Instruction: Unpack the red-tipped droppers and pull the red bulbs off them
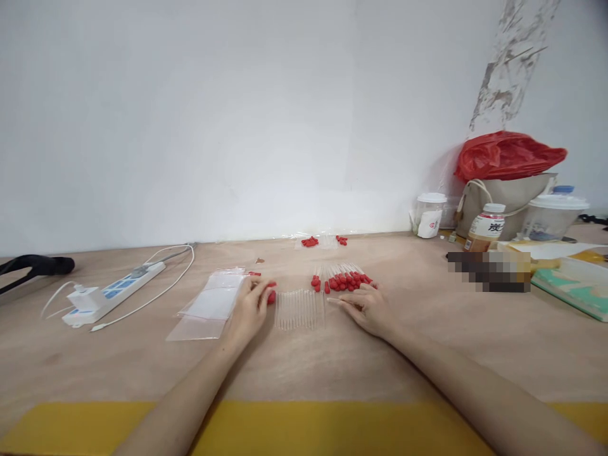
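My left hand (250,308) rests on the wooden table, its fingers curled round red rubber bulbs (271,295) at the left end of a row of clear glass droppers (300,309). My right hand (367,308) lies flat at the row's right end, fingers stretched toward the tubes and touching them. Just behind my right hand sits a pile of droppers with red bulbs (342,280). A stack of clear plastic bags (209,305) lies left of my left hand.
A white power strip (113,292) with a charger and cable lies at the left. More red bulbs in clear bags (317,240) sit by the wall. Cups, a bottle (484,227), a tote with a red bag (508,156) and a green book (577,289) crowd the right.
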Tool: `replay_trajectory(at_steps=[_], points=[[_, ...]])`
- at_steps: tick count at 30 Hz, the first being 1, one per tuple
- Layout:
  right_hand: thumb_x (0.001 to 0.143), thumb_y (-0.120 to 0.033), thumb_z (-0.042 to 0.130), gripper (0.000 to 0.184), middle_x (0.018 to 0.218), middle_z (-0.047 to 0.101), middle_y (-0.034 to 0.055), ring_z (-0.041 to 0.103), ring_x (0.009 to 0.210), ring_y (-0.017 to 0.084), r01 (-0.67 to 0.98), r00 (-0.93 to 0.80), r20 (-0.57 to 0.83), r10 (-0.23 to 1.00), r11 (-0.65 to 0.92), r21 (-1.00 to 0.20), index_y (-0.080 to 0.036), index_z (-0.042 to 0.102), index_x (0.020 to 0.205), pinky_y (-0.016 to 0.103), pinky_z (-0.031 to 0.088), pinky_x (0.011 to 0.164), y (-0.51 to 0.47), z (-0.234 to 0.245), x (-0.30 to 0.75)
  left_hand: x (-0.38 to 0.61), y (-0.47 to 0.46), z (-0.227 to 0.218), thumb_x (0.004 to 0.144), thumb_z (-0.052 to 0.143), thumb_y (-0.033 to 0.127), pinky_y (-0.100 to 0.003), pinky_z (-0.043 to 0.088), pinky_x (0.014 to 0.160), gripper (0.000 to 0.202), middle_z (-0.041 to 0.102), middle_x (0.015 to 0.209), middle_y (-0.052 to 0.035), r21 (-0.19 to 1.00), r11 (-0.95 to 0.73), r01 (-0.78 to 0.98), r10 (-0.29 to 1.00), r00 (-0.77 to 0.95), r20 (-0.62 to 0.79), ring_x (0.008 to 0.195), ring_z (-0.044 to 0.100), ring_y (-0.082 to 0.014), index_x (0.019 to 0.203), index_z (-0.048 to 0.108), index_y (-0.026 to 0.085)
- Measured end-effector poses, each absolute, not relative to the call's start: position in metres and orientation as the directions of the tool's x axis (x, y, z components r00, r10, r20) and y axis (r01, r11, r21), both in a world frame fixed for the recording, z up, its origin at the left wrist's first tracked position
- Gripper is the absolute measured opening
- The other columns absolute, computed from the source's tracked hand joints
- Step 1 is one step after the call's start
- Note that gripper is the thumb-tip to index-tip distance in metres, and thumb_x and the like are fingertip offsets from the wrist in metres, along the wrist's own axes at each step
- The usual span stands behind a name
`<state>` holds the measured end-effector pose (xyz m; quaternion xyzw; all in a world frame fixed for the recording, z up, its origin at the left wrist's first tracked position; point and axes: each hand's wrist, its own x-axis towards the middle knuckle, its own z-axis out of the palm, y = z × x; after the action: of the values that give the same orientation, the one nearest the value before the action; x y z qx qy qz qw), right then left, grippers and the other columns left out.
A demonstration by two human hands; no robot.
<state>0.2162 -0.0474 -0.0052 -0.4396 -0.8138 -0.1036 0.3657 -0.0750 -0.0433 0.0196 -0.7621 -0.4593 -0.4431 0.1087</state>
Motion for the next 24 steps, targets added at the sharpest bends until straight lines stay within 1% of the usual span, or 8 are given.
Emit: replay_trajectory(at_steps=[3,5,8,11,14,17,20,24], points=[[0.084,-0.025,0.041,0.025,0.075,0.066,0.002,0.053,0.073,0.014,0.818,-0.297,0.674,0.677,0.544,-0.185,-0.024,0.065,0.089,0.029,0.026,0.072,-0.049,-0.005,0.206,-0.088,-0.029,0.02,0.081,0.038,0.014,-0.033,0.046,0.076,0.028,0.047,0.091,-0.0077,0.273,-0.42,0.865,0.624,0.057,0.779,0.086,0.053,-0.0168,0.102,0.056,0.017],[0.081,-0.021,0.042,0.024,0.075,0.066,0.0016,0.054,0.074,0.014,0.824,-0.311,0.653,0.69,0.539,-0.177,-0.023,0.064,0.091,0.029,0.026,0.071,-0.05,-0.005,0.2,-0.096,-0.023,0.021,0.079,0.038,0.012,-0.033,0.047,0.075,0.031,0.048,0.088,-0.0072,0.272,-0.372,0.887,0.667,0.052,0.743,0.084,0.054,-0.0168,0.104,0.055,0.017],[0.079,-0.019,0.043,0.021,0.075,0.066,0.0013,0.053,0.074,0.015,0.839,-0.31,0.641,0.702,0.519,-0.162,-0.021,0.062,0.087,0.03,0.024,0.071,-0.049,-0.005,0.193,-0.103,-0.019,0.021,0.077,0.042,0.013,-0.031,0.048,0.072,0.032,0.053,0.089,-0.006,0.283,-0.345,0.895,0.719,0.057,0.693,0.081,0.056,-0.017,0.106,0.051,0.018],[0.078,-0.019,0.044,0.018,0.072,0.065,0.0017,0.052,0.072,0.014,0.85,-0.309,0.64,0.704,0.506,-0.146,-0.019,0.061,0.082,0.03,0.023,0.07,-0.048,-0.006,0.186,-0.105,-0.016,0.019,0.075,0.044,0.014,-0.031,0.046,0.074,0.027,0.057,0.093,-0.0054,0.256,-0.344,0.904,0.727,0.084,0.681,0.085,0.055,-0.0184,0.1,0.053,0.019],[0.079,-0.02,0.045,0.016,0.075,0.064,0.0017,0.05,0.074,0.015,0.834,-0.358,0.64,0.68,0.541,-0.108,-0.02,0.061,0.082,0.031,0.023,0.07,-0.05,-0.007,0.181,-0.107,-0.014,0.017,0.075,0.044,0.015,-0.032,0.044,0.077,0.019,0.059,0.092,-0.0058,0.176,-0.343,0.923,0.736,0.147,0.661,0.087,0.054,-0.0201,0.089,0.057,0.019],[0.079,-0.022,0.046,0.016,0.079,0.064,0.0019,0.049,0.077,0.015,0.811,-0.39,0.645,0.657,0.577,-0.098,-0.021,0.061,0.084,0.032,0.022,0.073,-0.053,-0.006,0.179,-0.11,-0.012,0.016,0.075,0.045,0.018,-0.033,0.044,0.075,0.018,0.059,0.088,-0.0067,0.122,-0.335,0.934,0.753,0.187,0.631,0.084,0.054,-0.0208,0.085,0.06,0.018],[0.08,-0.026,0.047,0.017,0.081,0.064,0.0031,0.048,0.079,0.016,0.795,-0.417,0.635,0.65,0.6,-0.092,-0.022,0.061,0.088,0.033,0.022,0.074,-0.056,-0.004,0.178,-0.111,-0.013,0.016,0.075,0.046,0.02,-0.033,0.045,0.073,0.017,0.059,0.085,-0.0068,0.104,-0.346,0.933,0.754,0.21,0.623,0.081,0.055,-0.0207,0.082,0.061,0.018],[0.081,-0.036,0.046,0.023,0.082,0.063,0.004,0.047,0.08,0.018,0.771,-0.483,0.591,0.647,0.634,-0.064,-0.022,0.06,0.092,0.035,0.023,0.075,-0.059,0.0,0.177,-0.111,-0.016,0.017,0.074,0.047,0.02,-0.034,0.045,0.072,0.018,0.059,0.082,-0.0061,0.108,-0.387,0.916,0.738,0.237,0.632,0.08,0.056,-0.0207,0.083,0.062,0.019]])
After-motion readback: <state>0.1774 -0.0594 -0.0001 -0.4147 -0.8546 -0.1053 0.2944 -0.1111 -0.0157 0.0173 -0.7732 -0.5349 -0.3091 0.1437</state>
